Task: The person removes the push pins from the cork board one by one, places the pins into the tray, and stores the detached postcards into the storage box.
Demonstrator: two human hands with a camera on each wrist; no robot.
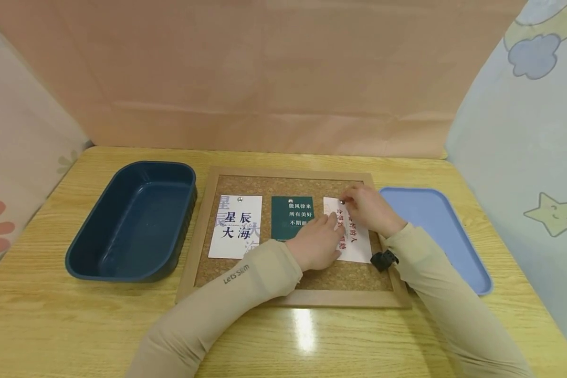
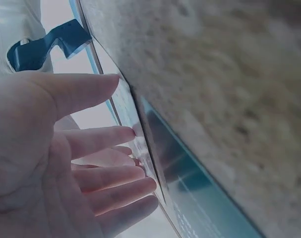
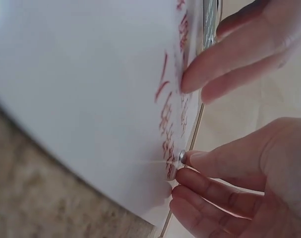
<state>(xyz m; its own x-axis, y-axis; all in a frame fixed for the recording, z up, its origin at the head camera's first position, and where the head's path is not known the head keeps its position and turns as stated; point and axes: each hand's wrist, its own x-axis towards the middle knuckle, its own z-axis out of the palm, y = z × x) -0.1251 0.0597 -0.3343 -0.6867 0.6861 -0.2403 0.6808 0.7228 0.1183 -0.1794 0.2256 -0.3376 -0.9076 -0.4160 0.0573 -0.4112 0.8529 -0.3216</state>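
Observation:
A white card with red characters [image 1: 360, 251] lies at the right of a framed cork board [image 1: 264, 186]. At its top edge my right hand [image 1: 372, 211] pinches a silver push pin [image 3: 182, 156], thumb against the pin's head and fingertips close to the card. My left hand [image 1: 317, 244] rests on the same card's left side, fingers extended, partly covering the writing. Its forearm crosses the board's lower edge. Left of it, a dark green card [image 1: 281, 218] is held by a pin at its top; the left hand hides its lower corner. A white card with blue characters [image 1: 224, 247] is likewise pinned farther left.
A deep dark blue bin [image 1: 137, 226] stands on the wooden table [image 1: 75, 320] left of the board. At the right lies a shallow light blue tray [image 1: 430, 220], partly behind the right forearm. A black wrist-worn device [image 1: 384, 260] sits by the right cuff. Fabric walls enclose the table.

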